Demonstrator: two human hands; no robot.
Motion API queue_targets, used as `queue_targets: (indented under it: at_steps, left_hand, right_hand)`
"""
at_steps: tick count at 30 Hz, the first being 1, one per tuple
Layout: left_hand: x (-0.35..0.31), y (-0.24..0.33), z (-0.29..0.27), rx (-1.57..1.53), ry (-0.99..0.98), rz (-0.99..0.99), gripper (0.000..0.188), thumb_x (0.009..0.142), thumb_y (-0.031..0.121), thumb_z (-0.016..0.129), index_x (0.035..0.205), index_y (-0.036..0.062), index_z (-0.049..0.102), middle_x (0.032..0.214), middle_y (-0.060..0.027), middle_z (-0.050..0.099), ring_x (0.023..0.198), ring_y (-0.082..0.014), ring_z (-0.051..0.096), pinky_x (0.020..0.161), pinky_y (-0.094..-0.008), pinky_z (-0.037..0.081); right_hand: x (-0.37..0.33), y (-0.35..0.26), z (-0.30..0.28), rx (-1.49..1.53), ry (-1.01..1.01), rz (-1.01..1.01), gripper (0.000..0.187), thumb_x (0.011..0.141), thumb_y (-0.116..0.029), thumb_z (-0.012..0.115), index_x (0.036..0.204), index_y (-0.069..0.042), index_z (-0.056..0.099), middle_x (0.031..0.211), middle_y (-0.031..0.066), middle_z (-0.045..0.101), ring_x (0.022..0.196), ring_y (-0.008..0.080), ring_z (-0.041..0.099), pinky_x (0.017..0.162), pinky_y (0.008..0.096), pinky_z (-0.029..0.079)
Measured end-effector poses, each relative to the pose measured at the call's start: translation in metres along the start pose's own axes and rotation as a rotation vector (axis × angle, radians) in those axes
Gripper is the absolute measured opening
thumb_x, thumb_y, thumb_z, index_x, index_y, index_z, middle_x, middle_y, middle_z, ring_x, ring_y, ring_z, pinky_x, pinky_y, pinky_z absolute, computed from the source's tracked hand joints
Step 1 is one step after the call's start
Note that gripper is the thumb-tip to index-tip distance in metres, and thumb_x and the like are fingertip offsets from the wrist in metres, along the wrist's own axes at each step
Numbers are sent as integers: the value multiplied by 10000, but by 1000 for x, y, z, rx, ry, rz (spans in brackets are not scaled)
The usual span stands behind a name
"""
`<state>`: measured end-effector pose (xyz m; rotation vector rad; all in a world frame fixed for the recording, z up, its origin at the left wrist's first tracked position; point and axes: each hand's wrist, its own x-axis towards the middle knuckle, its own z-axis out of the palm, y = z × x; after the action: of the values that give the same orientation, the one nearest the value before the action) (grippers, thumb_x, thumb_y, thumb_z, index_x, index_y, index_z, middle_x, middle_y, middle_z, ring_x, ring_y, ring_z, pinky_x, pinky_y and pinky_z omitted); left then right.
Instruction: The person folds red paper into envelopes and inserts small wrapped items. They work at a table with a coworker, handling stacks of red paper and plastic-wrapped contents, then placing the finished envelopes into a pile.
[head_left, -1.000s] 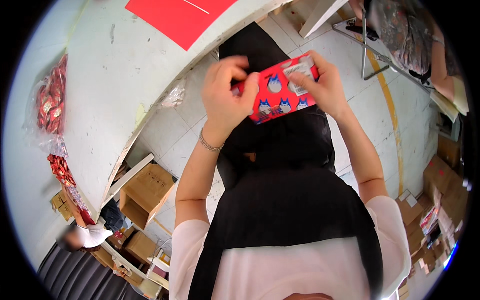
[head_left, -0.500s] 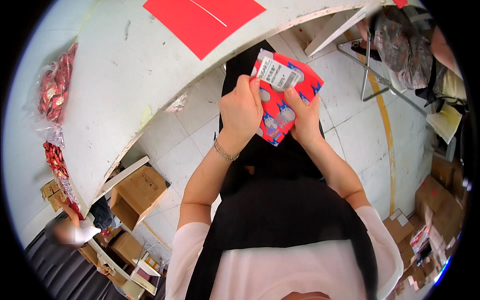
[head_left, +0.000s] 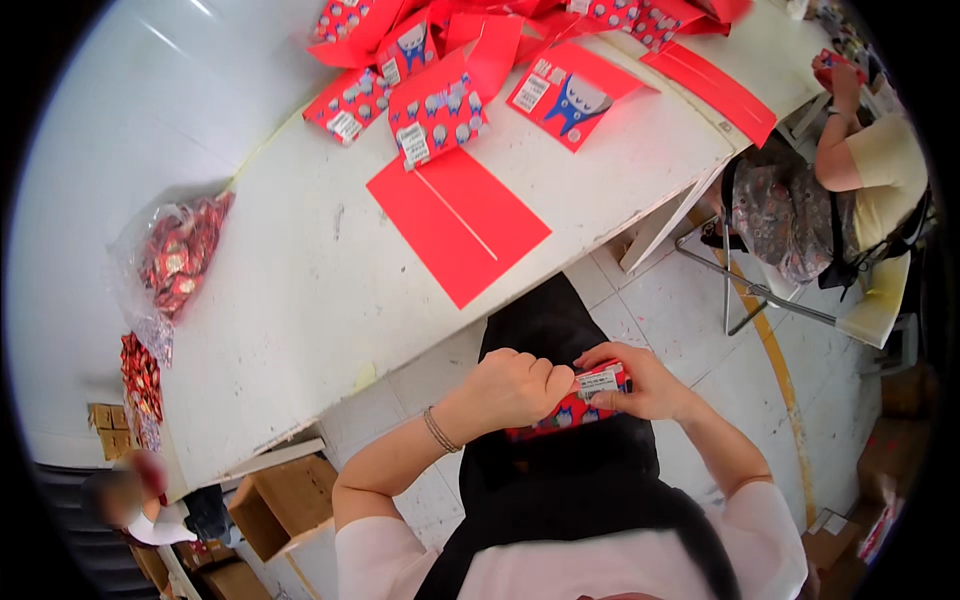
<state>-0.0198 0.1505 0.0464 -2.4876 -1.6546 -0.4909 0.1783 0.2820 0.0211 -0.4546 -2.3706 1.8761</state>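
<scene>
A red printed packet [head_left: 572, 414] with blue-and-white cartoon figures and a white label lies against my black apron at lap height. My right hand [head_left: 652, 386] grips its right end, thumb over the front and fingers behind the top edge. Curled into a fist, my left hand [head_left: 516, 391] is closed at the packet's upper left edge, and its fingertips are partly hidden. On the table ahead, a flat red sheet [head_left: 455, 230] with a pale line lies near the front edge, under the corner of another printed red packet [head_left: 436, 115].
More red packets and sheets pile up at the back of the white table [head_left: 300, 290]. To the left sits a clear bag of red wrapped pieces [head_left: 180, 250]. A cardboard box [head_left: 285, 505] stands lower left. A seated co-worker [head_left: 870, 160] is at the right, another person lower left.
Both hands have come down toward my lap with the packet, which is now tilted and seen foreshortened. My view has shifted to take in more of the table and its pile.
</scene>
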Motion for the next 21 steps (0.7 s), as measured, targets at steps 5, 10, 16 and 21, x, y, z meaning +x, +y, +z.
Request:
queue_targets:
  at_steps: [5, 10, 16, 21]
  left_hand:
    - [0, -22, 54, -176, 307, -201, 173, 769, 185, 721, 781, 51, 613, 668, -72, 602, 623, -228, 616, 552, -338, 485]
    - [-47, 1, 105, -381, 411, -460, 186, 763, 168, 740, 876, 32, 681, 814, -116, 677, 709, -287, 655, 620, -361, 518]
    - [-31, -15, 89, -584, 209, -652, 132, 812, 185, 699, 826, 53, 692, 687, -127, 648, 591, -240, 642, 541, -330, 492]
    - [-19, -32, 14, -331, 296, -374, 192, 819, 203, 693, 909, 33, 688, 842, -118, 692, 756, -275, 674, 688, -353, 520]
  right_hand:
    - [20, 69, -4, 1, 328, -189, 369, 649, -14, 750, 998, -56, 639, 1104, 83, 652, 1111, 247, 568, 1091, 505, 260]
    - [17, 102, 24, 27, 375, -210, 315, 678, 0, 722, 970, -95, 652, 1018, 71, 660, 1057, 262, 599, 1119, 520, 228]
    - [38, 82, -4, -150, 230, -9, 263, 665, -193, 775, 839, -37, 655, 778, 151, 642, 784, 344, 618, 806, 393, 480]
    - [56, 28, -90, -341, -700, 59, 381, 603, -318, 772, 850, -39, 694, 695, 155, 635, 695, 268, 625, 635, 391, 461]
